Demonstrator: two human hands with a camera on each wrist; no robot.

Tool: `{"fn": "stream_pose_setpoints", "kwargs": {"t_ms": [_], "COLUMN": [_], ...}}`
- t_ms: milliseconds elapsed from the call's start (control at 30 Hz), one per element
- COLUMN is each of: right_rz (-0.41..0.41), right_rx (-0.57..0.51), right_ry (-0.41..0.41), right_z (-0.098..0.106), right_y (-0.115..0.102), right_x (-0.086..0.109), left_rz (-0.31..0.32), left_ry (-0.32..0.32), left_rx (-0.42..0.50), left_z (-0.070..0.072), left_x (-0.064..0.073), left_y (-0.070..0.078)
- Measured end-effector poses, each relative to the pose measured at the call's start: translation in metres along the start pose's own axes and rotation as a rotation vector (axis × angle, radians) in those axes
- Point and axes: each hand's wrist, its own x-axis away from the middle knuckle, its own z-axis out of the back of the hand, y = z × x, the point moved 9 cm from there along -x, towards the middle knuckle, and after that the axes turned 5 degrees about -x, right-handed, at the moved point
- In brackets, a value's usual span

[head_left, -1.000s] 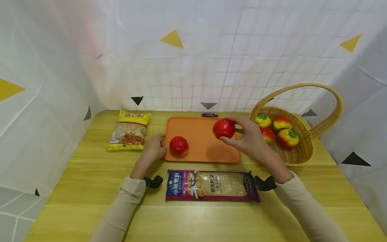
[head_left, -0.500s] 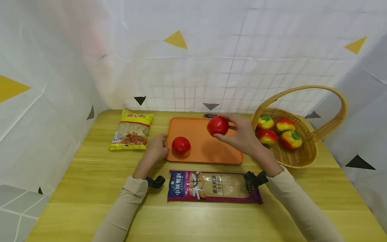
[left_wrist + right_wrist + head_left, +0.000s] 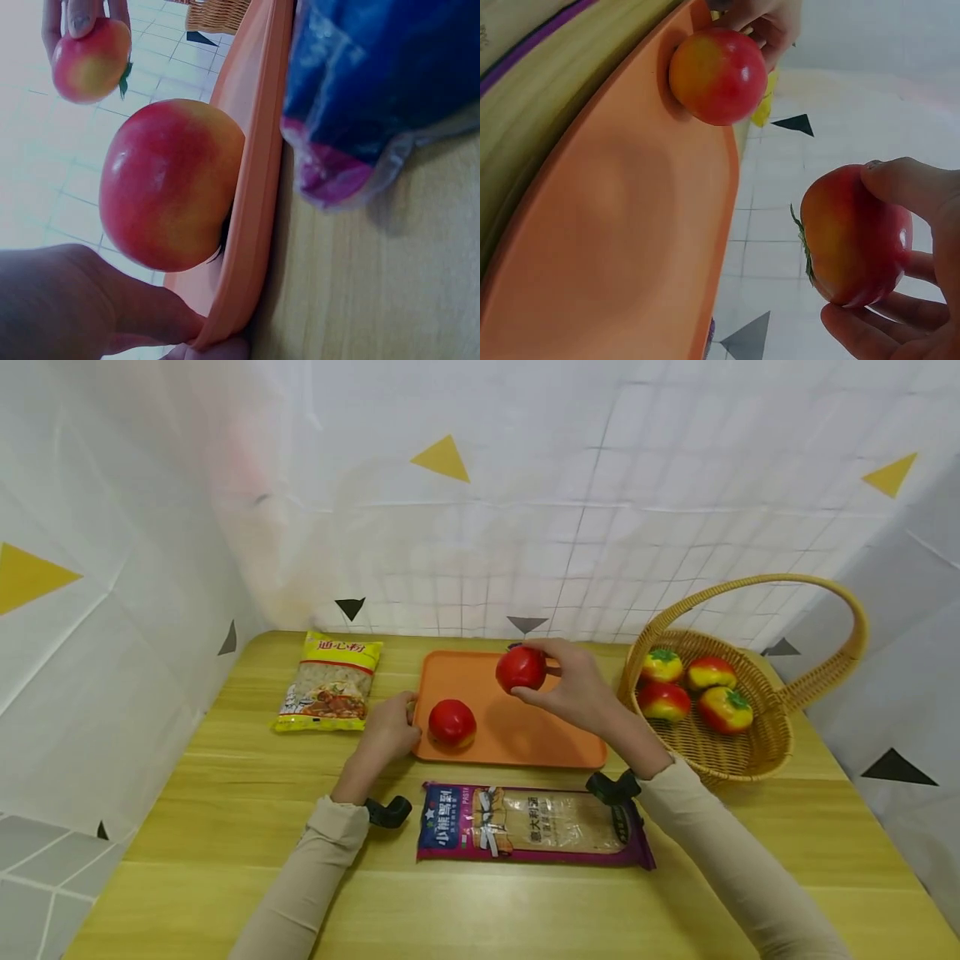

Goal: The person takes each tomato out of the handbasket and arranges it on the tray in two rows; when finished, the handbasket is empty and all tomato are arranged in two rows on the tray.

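Note:
My right hand (image 3: 573,689) holds a red-and-yellow persimmon (image 3: 521,668) above the orange tray (image 3: 525,739), thumb on one side and fingers on the other. Its green leafy calyx (image 3: 804,244) faces down toward the tray in the right wrist view. A second persimmon (image 3: 452,722) sits on the tray near its left end, calyx side down. At the tray's left edge, my left hand (image 3: 386,731) pinches the rim between thumb and fingers, as the left wrist view shows close up.
A wicker basket (image 3: 780,752) with a tall handle stands at the right, with several persimmons inside. Left of the tray lies a yellow pasta bag (image 3: 330,685). In front lies a long purple pasta pack (image 3: 536,822). A small purple-wrapped item (image 3: 709,337) is behind the tray.
My right hand has carried the persimmon leftward over the tray, away from the basket. My left hand stays at the tray's rim. The head view has shifted slightly.

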Motion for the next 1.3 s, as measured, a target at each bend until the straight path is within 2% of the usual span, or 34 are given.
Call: {"fn": "stream_pose_setpoints", "kwargs": {"t_ms": [233, 533, 767, 900, 1300], "right_rz": [-0.028, -0.079, -0.078, -0.112, -0.17], "right_rx": [-0.004, -0.018, -0.02, -0.038, 0.015], "right_ry": [-0.009, -0.061, -0.072, -0.094, -0.15], "right_z": [-0.011, -0.029, -0.041, -0.051, -0.076], "right_y": [0.006, 0.014, 0.015, 0.021, 0.039], "right_x": [-0.012, -0.023, -0.034, -0.041, -0.062], "left_rz": [-0.006, -0.01, -0.008, -0.001, 0.001], "left_ry": [0.0, 0.006, 0.006, 0.004, -0.001], "left_rx": [0.004, 0.005, 0.001, -0.005, -0.016], "left_z": [0.0, 0.0, -0.001, -0.001, 0.0], "left_x": [0.001, 0.004, 0.002, 0.001, 0.001], "left_y": [0.001, 0.003, 0.004, 0.003, 0.002]}}
